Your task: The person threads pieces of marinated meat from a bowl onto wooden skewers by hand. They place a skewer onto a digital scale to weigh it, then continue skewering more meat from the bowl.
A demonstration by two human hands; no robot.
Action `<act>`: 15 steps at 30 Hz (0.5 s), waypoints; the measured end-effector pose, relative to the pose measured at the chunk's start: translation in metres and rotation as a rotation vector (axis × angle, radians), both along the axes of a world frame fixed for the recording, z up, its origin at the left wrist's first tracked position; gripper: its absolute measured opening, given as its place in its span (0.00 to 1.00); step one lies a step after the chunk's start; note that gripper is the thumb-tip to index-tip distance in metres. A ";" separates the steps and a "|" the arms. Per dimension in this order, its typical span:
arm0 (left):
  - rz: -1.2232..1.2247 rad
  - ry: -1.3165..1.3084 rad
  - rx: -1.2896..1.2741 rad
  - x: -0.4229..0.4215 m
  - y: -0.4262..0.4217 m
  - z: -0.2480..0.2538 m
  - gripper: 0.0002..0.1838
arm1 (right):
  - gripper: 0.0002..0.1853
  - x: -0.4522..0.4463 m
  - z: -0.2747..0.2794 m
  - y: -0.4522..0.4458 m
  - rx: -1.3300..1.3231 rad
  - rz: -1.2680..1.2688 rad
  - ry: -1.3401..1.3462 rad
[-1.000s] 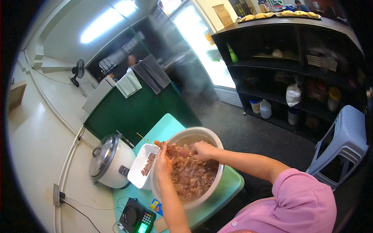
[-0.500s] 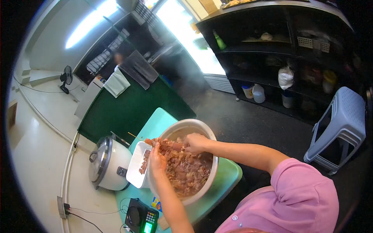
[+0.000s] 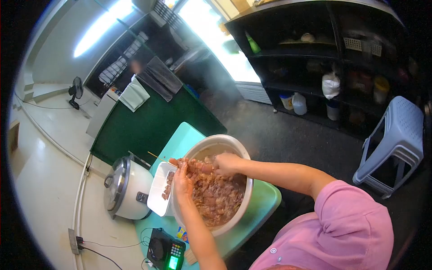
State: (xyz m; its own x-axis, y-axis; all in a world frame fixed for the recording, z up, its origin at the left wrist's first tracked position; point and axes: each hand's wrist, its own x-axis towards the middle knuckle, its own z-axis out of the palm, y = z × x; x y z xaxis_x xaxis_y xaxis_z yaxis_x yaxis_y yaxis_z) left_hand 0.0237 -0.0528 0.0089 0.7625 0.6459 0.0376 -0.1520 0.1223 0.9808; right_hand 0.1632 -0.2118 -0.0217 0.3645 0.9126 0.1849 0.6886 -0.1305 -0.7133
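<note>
A large whitish basin (image 3: 246, 193) full of chopped raw meat (image 3: 218, 198) stands on a turquoise table (image 3: 265, 202). My left hand (image 3: 182, 180) is closed around meat threaded on a skewer (image 3: 158, 156), whose bare tip points to the upper left. At the other end of the skewered meat, over the basin, my right hand (image 3: 226, 164) has its fingers pressed together at the meat; its fingertips are partly hidden. Left of the basin, a white tray (image 3: 157, 198) holds small meat pieces (image 3: 168, 185).
A rice cooker (image 3: 128, 189) stands left of the tray. Near the table's front are a black device with a lit display (image 3: 165, 252) and a small packet (image 3: 182, 234). Grey stacked stools (image 3: 396, 139) and a black shelf (image 3: 297, 67) stand at right. A person (image 3: 135, 69) is behind the green partition (image 3: 157, 121).
The view has turned, so the surroundings sit farther left and higher. Both hands remain at the skewered meat, with the right hand shifting slightly.
</note>
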 end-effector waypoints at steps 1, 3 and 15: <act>-0.009 -0.003 0.013 0.000 -0.001 -0.001 0.14 | 0.09 0.002 -0.005 0.004 0.033 0.001 -0.020; -0.012 -0.032 0.033 0.000 -0.002 -0.001 0.13 | 0.09 0.002 -0.009 0.007 0.066 0.001 -0.038; 0.073 -0.065 -0.014 0.000 -0.007 0.009 0.13 | 0.08 0.000 -0.002 0.001 0.048 0.005 -0.016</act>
State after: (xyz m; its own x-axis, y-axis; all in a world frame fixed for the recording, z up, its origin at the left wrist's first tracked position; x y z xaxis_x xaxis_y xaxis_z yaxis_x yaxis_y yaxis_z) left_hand 0.0236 -0.0595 0.0178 0.7097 0.7004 0.0763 -0.2247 0.1223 0.9667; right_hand 0.1632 -0.2105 -0.0232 0.3565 0.9045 0.2340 0.7007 -0.0932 -0.7073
